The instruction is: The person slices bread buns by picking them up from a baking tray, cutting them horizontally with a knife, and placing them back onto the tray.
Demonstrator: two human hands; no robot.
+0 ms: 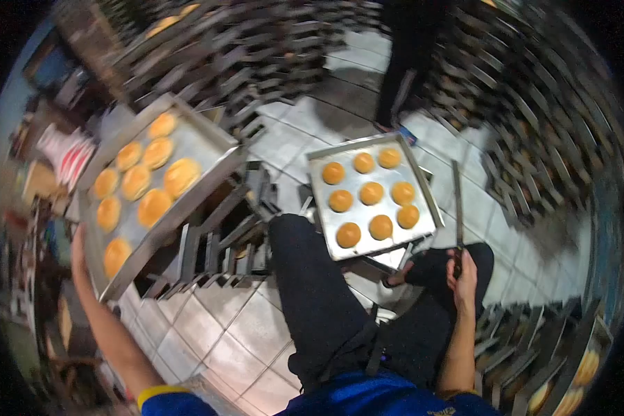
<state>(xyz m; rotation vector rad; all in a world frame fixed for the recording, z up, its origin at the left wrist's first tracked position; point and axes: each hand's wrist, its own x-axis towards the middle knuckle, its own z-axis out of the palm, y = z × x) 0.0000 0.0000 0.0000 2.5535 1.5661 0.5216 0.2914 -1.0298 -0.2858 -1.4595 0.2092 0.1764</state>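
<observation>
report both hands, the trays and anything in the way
left hand at left tray, grip hidden; right hand gripping long thin tool; centre tray bears nine buns; another person's legs beyond

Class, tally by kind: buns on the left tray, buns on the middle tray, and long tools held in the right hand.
Buns on left tray: 9
Buns on middle tray: 9
Long tool in right hand: 1
Total: 19

head-worn view, facing forward and down, over the lap, trays near below

Metal trays w/ golden buns, long tool
</observation>
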